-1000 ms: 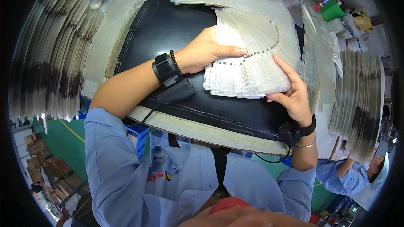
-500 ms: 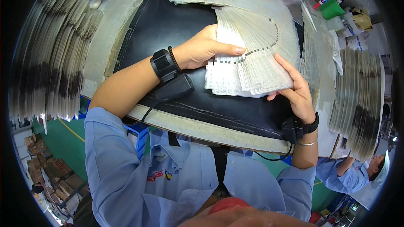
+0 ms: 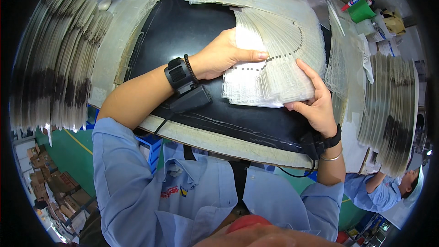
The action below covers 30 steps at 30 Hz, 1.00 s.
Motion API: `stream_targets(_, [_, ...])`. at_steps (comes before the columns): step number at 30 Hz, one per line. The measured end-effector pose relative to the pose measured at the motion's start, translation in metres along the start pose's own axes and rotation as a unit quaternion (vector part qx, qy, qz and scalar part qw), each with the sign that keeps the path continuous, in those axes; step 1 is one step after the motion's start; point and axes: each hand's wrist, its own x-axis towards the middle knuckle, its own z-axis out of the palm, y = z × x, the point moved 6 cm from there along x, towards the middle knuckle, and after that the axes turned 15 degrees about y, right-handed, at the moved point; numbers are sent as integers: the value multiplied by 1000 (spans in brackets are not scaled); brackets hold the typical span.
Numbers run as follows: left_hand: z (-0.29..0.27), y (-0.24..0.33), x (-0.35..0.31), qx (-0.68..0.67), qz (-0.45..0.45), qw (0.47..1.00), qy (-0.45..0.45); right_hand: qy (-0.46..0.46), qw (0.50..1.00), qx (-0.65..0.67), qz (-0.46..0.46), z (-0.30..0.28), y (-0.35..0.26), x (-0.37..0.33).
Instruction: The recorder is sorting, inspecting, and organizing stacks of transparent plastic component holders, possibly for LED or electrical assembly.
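Left hand (image 3: 222, 58) pinches fanned clear sheets (image 3: 281, 50) at their left, thumb on top, fingers seemingly beneath. Right hand (image 3: 320, 107) holds their lower right, thumb and forefinger parted. Room: tall stack (image 3: 55, 64) left; black tabletop (image 3: 192, 27) under sheets; co-worker (image 3: 377, 194) far right.

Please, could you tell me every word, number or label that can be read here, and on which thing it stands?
I copy no wording; marks show here:
Red, white and blue tube: lettering, left unquoted.
Blue shirt, red emblem: too small to read.
Clear sheets: fine marks, too small to read.
Cardboard boxes: any print too blurred.
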Motion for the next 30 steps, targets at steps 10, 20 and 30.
stream_targets(10, [-1,-9,0,-75,-40,995,-43,-26,998,39,43,-3,0,2])
stream_targets(20, [-3,-10,0,-40,-51,998,-16,12,998,-48,-36,2,1,2])
stream_targets(30, [1,-8,0,-61,-58,996,-35,0,994,32,101,-3,1,1])
